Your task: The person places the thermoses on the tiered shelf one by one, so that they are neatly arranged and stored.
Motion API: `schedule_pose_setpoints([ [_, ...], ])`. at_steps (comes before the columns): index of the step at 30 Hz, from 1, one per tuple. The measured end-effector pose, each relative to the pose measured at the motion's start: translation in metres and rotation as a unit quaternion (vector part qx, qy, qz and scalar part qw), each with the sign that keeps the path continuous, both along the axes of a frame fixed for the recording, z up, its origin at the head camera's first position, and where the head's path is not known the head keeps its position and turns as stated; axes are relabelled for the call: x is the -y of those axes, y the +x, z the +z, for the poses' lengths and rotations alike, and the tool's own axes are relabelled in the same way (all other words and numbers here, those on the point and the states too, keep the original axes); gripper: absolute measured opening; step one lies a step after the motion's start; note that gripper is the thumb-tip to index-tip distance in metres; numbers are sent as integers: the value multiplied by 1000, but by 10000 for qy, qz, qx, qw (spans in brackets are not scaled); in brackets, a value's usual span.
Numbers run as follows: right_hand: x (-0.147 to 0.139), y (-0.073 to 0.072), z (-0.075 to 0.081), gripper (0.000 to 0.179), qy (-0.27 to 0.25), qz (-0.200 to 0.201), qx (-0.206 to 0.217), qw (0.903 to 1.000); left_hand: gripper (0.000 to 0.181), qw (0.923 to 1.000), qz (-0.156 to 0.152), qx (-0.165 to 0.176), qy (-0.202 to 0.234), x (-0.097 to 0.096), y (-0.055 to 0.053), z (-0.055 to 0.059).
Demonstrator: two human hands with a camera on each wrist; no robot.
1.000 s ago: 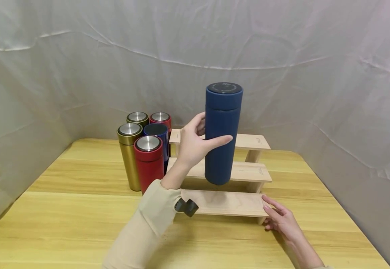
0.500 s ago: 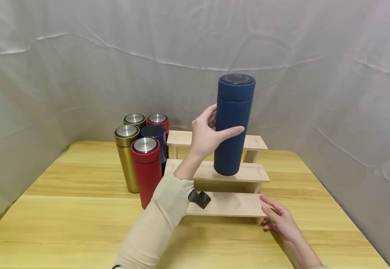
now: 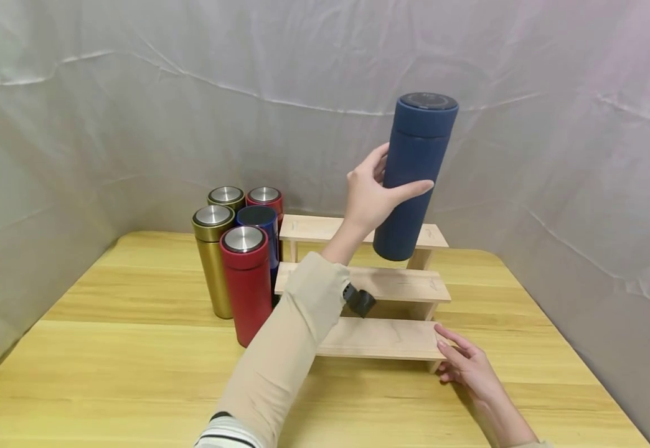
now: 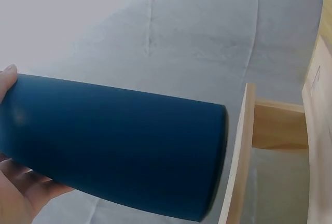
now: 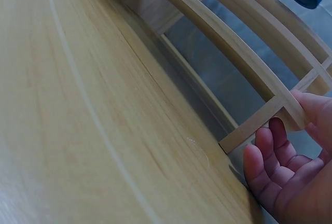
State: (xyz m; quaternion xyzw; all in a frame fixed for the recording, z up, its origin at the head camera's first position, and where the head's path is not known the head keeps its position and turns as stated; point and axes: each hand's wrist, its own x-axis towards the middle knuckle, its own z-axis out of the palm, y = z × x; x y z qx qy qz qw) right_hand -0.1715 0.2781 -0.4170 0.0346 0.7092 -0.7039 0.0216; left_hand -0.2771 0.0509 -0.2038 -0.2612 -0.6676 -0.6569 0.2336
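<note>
My left hand (image 3: 372, 196) grips a dark blue thermos bottle (image 3: 419, 162) around its middle, thumb across the near side. The bottle is tilted, its black-topped lid leaning right, and it hangs over the right part of a three-step wooden display stand (image 3: 381, 336). In the left wrist view, the bottle's base (image 4: 215, 162) is close to the edge of a shelf board (image 4: 241, 156). At the stand's lowest step, my right hand (image 3: 473, 367) holds the right end of the board. The right wrist view shows the fingers (image 5: 264, 143) curled below that board end.
Left of the stand, several upright thermos bottles are grouped: a red one (image 3: 246, 286) in front, a gold one (image 3: 213, 267), a glossy blue one (image 3: 271, 236), and others behind. A yellow wood-grain table (image 3: 117, 373) carries everything, with grey cloth (image 3: 151, 124) hanging around it.
My left hand has carried the blue thermos bottle up and to the right, from in front of the middle step to the top step's height, tilting it more. My right hand stays put.
</note>
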Motion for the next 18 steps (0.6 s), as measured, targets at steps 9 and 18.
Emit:
schedule_pose_setpoints([
  [9, -1, 2, 1, 25, -7, 57, -66, 10000, 75, 9994, 282, 52, -193, -19, -20, 6],
  [18, 1, 3, -1, 26, -76, 107, -22, 9999, 75, 9974, 554, 152, -434, -29, -29, 1],
])
